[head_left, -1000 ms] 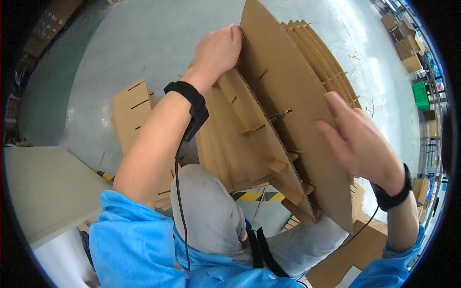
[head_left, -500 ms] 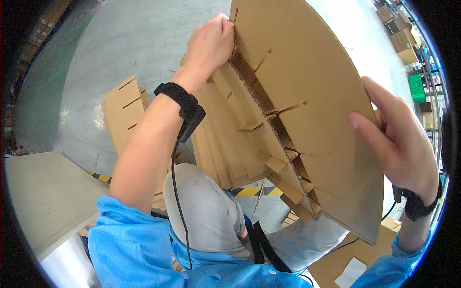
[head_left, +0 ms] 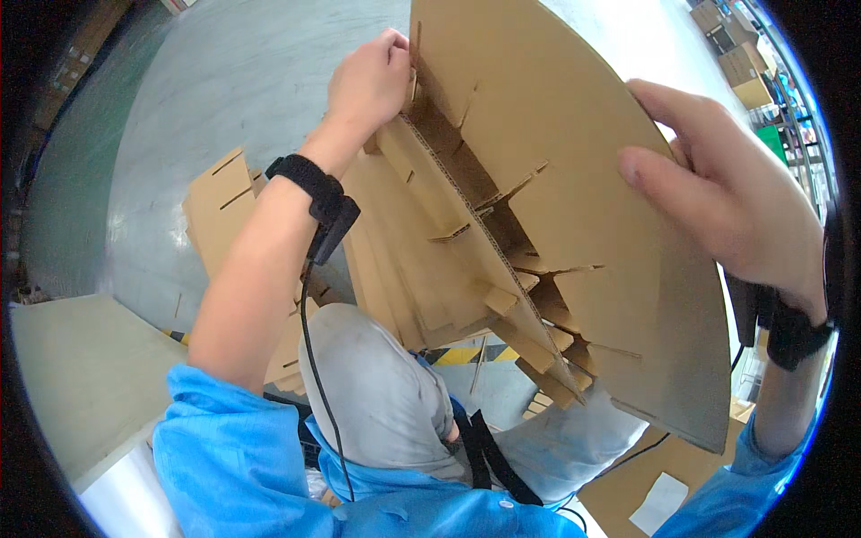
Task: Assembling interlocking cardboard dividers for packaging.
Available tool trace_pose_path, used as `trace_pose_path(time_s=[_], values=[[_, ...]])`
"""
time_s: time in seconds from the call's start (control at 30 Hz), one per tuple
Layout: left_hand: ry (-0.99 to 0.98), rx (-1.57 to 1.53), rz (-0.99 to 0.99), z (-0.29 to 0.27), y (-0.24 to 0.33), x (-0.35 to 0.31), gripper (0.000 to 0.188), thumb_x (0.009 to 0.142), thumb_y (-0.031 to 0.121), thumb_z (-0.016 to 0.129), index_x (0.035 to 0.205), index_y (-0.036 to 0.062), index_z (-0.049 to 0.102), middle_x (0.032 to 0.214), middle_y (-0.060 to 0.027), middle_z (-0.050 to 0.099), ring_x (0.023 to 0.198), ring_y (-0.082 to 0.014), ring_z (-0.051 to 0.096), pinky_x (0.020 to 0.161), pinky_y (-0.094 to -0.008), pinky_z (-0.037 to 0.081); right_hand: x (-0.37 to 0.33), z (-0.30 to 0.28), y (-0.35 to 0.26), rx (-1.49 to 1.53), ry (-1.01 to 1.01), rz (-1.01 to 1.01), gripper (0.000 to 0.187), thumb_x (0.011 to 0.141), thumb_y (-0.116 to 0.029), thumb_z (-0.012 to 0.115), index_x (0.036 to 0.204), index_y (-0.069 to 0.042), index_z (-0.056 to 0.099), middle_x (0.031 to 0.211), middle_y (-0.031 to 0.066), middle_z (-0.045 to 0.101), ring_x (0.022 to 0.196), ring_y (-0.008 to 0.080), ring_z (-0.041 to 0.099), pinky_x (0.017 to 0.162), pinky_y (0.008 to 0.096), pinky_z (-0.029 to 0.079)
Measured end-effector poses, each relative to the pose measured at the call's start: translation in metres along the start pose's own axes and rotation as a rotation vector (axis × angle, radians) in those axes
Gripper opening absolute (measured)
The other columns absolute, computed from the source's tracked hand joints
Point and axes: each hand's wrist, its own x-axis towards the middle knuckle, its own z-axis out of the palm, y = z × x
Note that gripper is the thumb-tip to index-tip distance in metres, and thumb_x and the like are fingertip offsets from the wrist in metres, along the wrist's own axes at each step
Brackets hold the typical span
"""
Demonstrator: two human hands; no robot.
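A large brown cardboard sheet point(head_left: 547, 117) with slots is tilted up in front of me. It joins a cardboard divider point(head_left: 484, 229) made of crossing strips, whose tabs poke out near the lower end. My left hand point(head_left: 369, 81) is closed around the far left end, where sheet and strips meet; its fingertips are hidden behind the cardboard. On the right, my right hand point(head_left: 717, 184) pinches the sheet's outer edge between the thumb in front and fingers partly out of sight behind. Black straps circle both wrists, each with a cable.
Slotted cardboard pieces point(head_left: 220, 211) lie in a pile on the floor to the left, and more flat sheets point(head_left: 395, 287) sit beyond my knee. A pale panel point(head_left: 81, 377) stands at lower left. Shelves with boxes point(head_left: 743, 63) line the far right.
The sheet and divider have shifted slightly left, with my left hand moving along. My right hand has slid up the sheet's edge.
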Motion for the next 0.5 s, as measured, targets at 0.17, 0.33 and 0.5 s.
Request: trace_pose_path(time_s=[0.17,0.33,0.5], values=[[-0.013,0.012,0.003,0.005,-0.003,0.003,0.034,0.094,0.018,0.043,0.118,0.0052,0.064,0.092,-0.0140,0.072,0.082,-0.0272,0.069,0.075,-0.0391,0.053,0.024,-0.024,-0.014,-0.193,-0.187,0.306,0.046,0.099,-0.019,0.061,0.138,0.002,0.048,0.095,0.0101,0.067,0.085,0.0092,0.065,0.071,0.0266,0.054],[0.031,-0.055,-0.049,0.008,-0.011,0.004,0.036,0.094,0.024,0.046,0.119,0.0057,0.064,0.101,-0.0210,0.070,0.099,-0.0407,0.065,0.088,-0.0475,0.050,0.039,-0.002,-0.010,0.042,-0.110,0.240,0.045,0.098,-0.023,0.062,0.137,-0.004,0.052,0.098,0.0116,0.069,0.088,0.0118,0.066,0.075,0.0287,0.054],[0.023,0.007,0.023,0.006,-0.003,0.007,0.036,0.094,0.014,0.044,0.121,0.0010,0.062,0.094,-0.0144,0.073,0.082,-0.0262,0.070,0.076,-0.0371,0.054,0.030,0.007,-0.001,0.038,-0.034,0.141,0.046,0.098,-0.027,0.062,0.137,-0.004,0.053,0.107,0.0115,0.066,0.096,0.0142,0.063,0.085,0.0305,0.052]])
